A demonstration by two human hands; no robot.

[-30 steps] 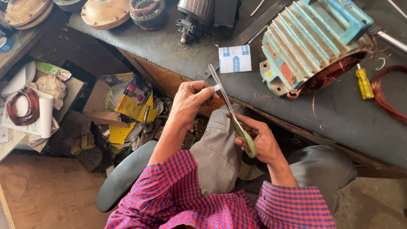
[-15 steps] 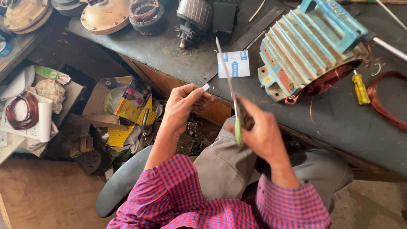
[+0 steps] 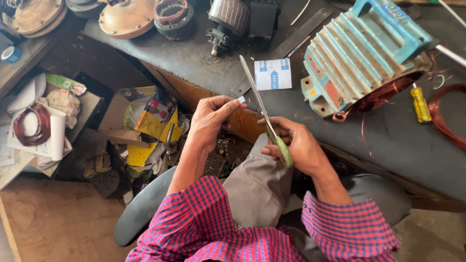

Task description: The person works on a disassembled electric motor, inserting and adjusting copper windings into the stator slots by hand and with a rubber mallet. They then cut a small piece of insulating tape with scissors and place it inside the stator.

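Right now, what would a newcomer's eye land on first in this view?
Centre frame, the right hand grips green-handled scissors, blades pointing up toward the bench, while the left hand pinches a small white scrap beside them. At upper right, a finned blue motor housing lies on the dark bench, copper windings showing.

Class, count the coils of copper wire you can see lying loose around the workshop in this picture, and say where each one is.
2. One coil lies on white paper at the left, below the bench. Another coil lies on the bench at the right edge, beside the yellow screwdriver. More may be hidden.
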